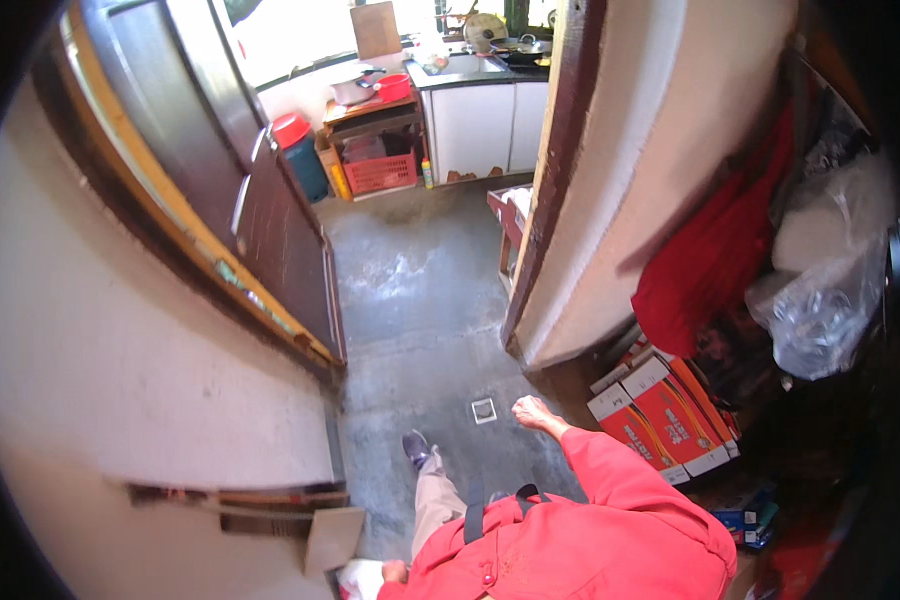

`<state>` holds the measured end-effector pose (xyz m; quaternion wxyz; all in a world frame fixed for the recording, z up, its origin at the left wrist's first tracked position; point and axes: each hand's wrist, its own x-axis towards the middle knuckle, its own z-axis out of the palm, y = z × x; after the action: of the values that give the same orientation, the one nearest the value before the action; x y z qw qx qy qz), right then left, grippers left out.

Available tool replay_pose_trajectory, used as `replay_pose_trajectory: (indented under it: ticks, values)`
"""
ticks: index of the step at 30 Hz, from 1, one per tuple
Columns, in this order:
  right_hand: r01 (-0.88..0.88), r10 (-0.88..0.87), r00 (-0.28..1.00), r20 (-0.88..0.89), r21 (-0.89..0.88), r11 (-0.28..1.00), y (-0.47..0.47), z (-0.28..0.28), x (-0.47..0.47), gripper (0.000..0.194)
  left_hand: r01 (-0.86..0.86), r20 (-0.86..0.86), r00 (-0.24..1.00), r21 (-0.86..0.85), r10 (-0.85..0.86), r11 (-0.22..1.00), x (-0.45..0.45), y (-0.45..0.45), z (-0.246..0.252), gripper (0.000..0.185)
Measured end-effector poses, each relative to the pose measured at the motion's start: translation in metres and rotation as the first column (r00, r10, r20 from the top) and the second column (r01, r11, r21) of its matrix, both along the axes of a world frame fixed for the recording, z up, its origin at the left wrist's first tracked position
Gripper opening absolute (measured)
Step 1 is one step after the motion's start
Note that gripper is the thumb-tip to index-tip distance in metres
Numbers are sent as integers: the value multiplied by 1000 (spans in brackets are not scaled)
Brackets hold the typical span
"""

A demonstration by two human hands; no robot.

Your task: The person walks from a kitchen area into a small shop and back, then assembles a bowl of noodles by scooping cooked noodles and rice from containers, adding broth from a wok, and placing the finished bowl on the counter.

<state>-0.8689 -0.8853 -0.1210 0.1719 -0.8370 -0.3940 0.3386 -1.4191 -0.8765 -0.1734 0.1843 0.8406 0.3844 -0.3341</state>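
Observation:
My right hand (534, 414) swings out in front of me with its fingers curled in, and nothing shows in it. Below it lies the grey concrete floor (450, 367), where a small square floor drain (484, 411) is set. At the bottom edge, my left hand (395, 572) is partly cut off by the red jacket (570, 551). A white plastic bag (358, 577) with red marks is right against that hand; whether the fingers grip it is hidden. One dark shoe (416, 447) is forward on the floor, pointing to the doorway.
A dark wooden door (281, 225) stands open on the left. Past the doorway are a sink (461, 66), white cabinets (471, 131), and a low shelf with a pot (352, 91) and red crate (380, 174). Red cartons (664, 420) and hanging plastic bags (825, 322) line the right.

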Motion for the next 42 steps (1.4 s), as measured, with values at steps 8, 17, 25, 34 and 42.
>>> replay_pose_trajectory:
  ticks: [8, 17, 25, 34, 42]
  values:
    - [83, -104, 992, -71, -256, 963, 182, -27, 60, 23, -120, 44, 991, -141, 127, 983, 97, 294, -37, 25]
    - [368, -373, 928, -4, -169, 915, 260, -94, 146, 21, -549, 524, 471, -455, 709, 701, 405, 664, 57, 27]
    - [640, -642, 752, -151, -68, 765, 418, -61, 295, 18, -405, 369, 548, -668, 751, 624, 574, 759, 20, 11]
    - [394, -389, 919, 63, -92, 915, 545, -33, 477, 21, -29, 304, 938, -413, 168, 910, 685, 834, 14, 18]
    - [683, -691, 680, -244, -133, 719, 581, -93, 603, 24, 130, 283, 959, -404, -11, 906, 882, 991, 6, 19]
